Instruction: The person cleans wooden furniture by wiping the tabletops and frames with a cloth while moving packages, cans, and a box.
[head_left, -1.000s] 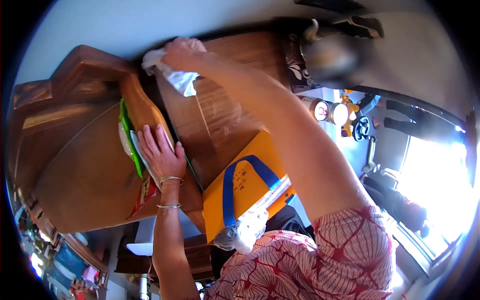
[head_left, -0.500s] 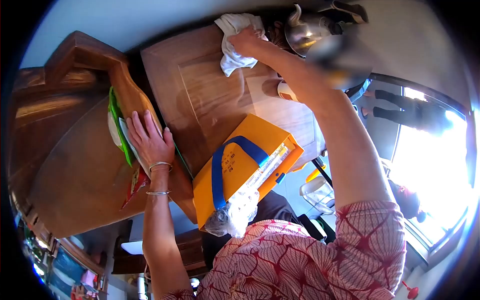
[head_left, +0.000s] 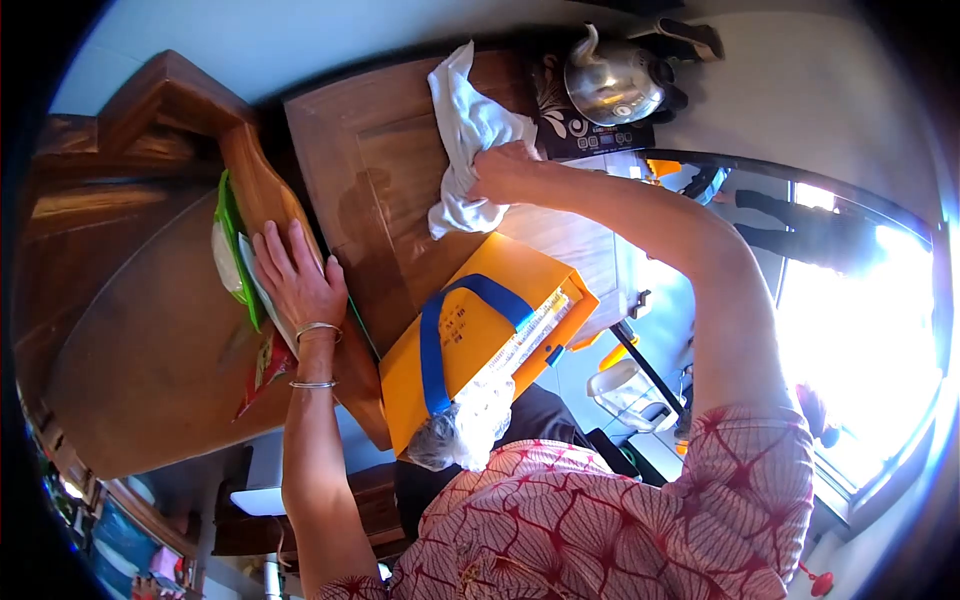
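Observation:
My right hand (head_left: 503, 173) is closed on a white cloth (head_left: 462, 118), which lies bunched and spread over the wooden tabletop (head_left: 385, 150). Its fingers are partly hidden by the hand and the folds. My left hand (head_left: 297, 277) rests flat with fingers stretched on the wooden armrest (head_left: 262, 185). Beside that hand lie a green-edged packet (head_left: 233, 250) and a red packet (head_left: 268, 372). Between my arms stands an orange box (head_left: 415, 350) with a blue strap (head_left: 432, 350) and a crumpled clear plastic bag (head_left: 470, 425) at its near end.
A metal kettle (head_left: 610, 85) stands on a black induction cooker (head_left: 580, 130) at the table's far right. To the right are a white chair (head_left: 620, 385) and a bright glass door (head_left: 860, 330), with a standing person's dark-trousered legs (head_left: 790, 220) near it.
My right hand has drawn the cloth nearer to the orange box, away from the kettle, and the cloth has stretched out. The cooker shows more fully now. My left hand stays put.

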